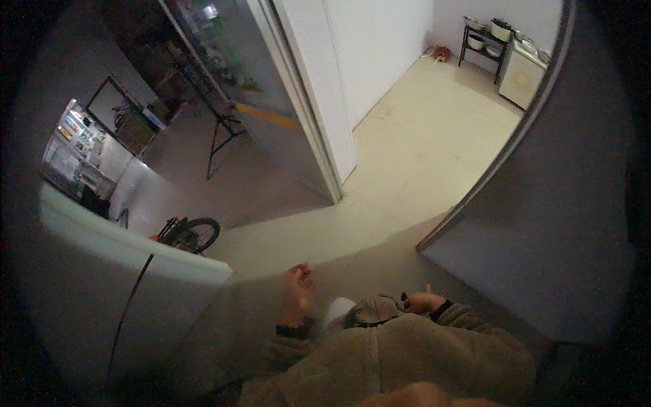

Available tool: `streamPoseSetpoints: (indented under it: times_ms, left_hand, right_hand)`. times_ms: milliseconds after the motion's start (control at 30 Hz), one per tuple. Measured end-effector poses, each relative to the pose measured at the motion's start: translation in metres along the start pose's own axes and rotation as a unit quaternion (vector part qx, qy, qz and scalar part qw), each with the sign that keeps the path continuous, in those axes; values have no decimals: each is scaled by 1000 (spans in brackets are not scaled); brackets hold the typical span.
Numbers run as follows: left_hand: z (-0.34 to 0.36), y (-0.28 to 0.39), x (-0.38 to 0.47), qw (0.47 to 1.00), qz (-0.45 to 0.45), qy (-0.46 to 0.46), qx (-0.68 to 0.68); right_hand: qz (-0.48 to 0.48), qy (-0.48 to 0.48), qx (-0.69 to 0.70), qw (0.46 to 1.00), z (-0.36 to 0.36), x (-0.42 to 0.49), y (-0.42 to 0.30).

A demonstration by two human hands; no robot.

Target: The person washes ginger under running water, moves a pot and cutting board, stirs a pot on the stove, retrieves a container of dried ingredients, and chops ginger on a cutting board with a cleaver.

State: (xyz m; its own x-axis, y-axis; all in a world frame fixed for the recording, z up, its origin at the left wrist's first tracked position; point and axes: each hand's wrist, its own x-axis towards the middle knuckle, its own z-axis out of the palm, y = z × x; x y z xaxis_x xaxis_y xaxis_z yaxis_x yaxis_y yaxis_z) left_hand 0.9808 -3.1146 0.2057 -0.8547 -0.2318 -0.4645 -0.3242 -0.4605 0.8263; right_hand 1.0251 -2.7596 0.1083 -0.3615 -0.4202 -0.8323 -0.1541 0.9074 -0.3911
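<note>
My left hand (pixel 300 280) hangs low in front of me, blurred, its fingers loosely curled and no object visible in it. To the right, my right hand (pixel 423 302) is beside the front of my brown jacket (pixel 376 351). A small dark thing (pixel 404 297) shows at its fingertips; whether it is gripped there is unclear. Dark cuffs circle both wrists. Between the hands, a white patch (pixel 339 308) appears beside the bunched jacket cloth; what it is cannot be made out. Below me lies the floor (pixel 351 269), part in shadow, part lit.
Ahead, a doorway leads between a white wall (pixel 386 56) and a grey panel (pixel 529 224). Beyond stand a black rack (pixel 480 48) with pots and a white cabinet (pixel 521 76). Leftward are a pale ledge (pixel 137 244), a bicycle wheel (pixel 201 235) and a glass-paned door (pixel 264 76).
</note>
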Motion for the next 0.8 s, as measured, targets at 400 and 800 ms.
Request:
streamPoseSetpoints:
  times_ms: [400,800]
  left_hand:
    - [198,102,294,989,-43,-128,-55]
    - [585,39,461,888,-227,-380,122]
  right_hand:
    - [107,192,269,938,-248,52,68]
    - [323,408,469,714,-387,47,219]
